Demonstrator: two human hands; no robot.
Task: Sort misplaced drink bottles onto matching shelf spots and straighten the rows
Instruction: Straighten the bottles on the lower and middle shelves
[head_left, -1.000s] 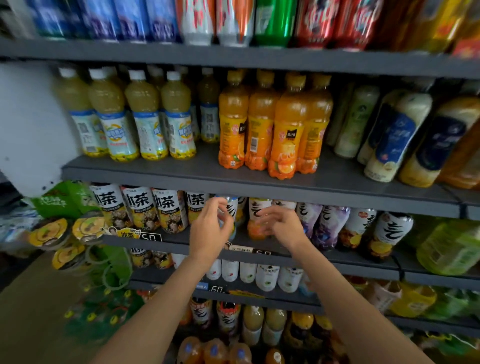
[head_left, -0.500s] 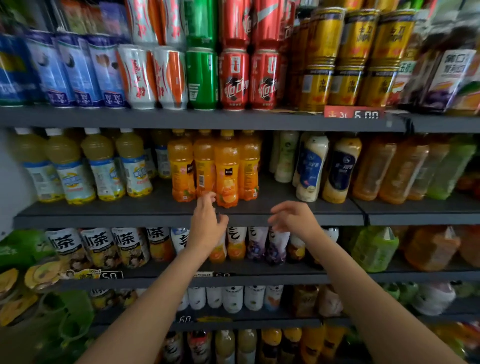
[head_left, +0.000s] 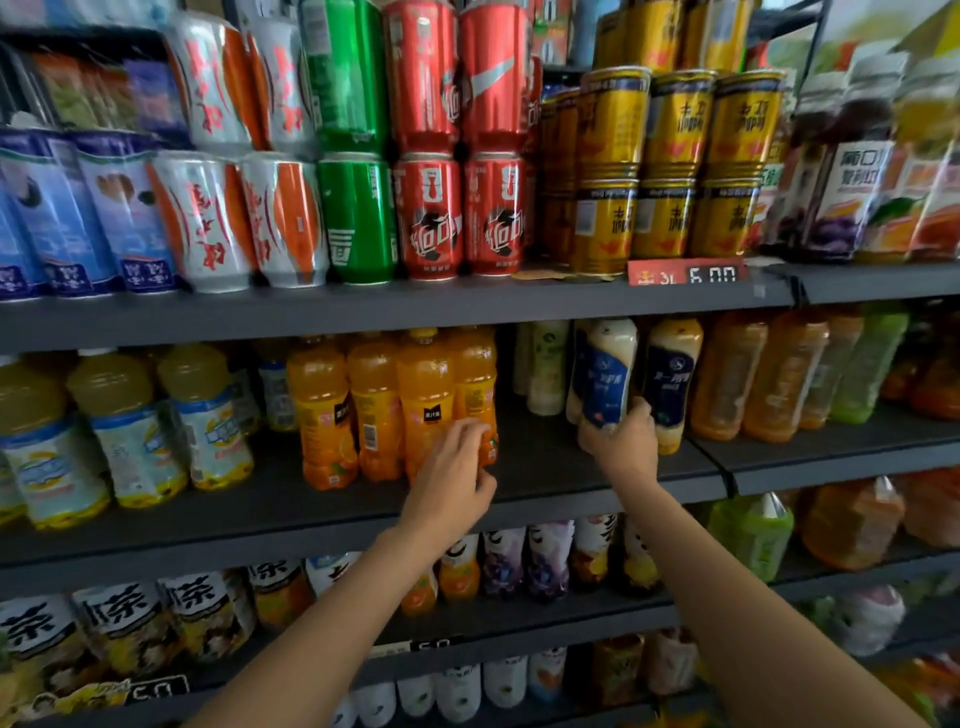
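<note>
Right hand (head_left: 621, 447) grips the base of a cream bottle with dark blue label (head_left: 605, 379), fingers curled round it; the bottle stands tilted on the middle shelf (head_left: 545, 467), just left of a matching blue-label bottle (head_left: 670, 379). Label text on both is blurred, unreadable. Left hand (head_left: 452, 478) reaches to the orange juice bottles (head_left: 384, 405), fingers loosely curled, fingertips at the lower part of the front right one; whether it actually holds it cannot be told. Orange bottles carry small black tags with white characters and one shows a barcode.

Left of them stand pale yellow drink bottles (head_left: 130, 431) with blue-white labels and white caps. Right of the blue-label pair, amber and green tea bottles (head_left: 779, 374), blurred.

Top shelf: red cola cans (head_left: 462, 208) stacked two high, green cans (head_left: 356, 218), white-orange cans (head_left: 244, 218), blue-white cans (head_left: 78, 218), gold cans (head_left: 670, 166) with dark characters. A red price tag (head_left: 685, 273) reads "6.00".

Lower shelf: bottles with a large black "茶" character (head_left: 119, 613), fruit-label bottles (head_left: 524, 561), and a "50" tag (head_left: 156, 691) on the edge. Shelving is dark grey metal in a shop aisle.
</note>
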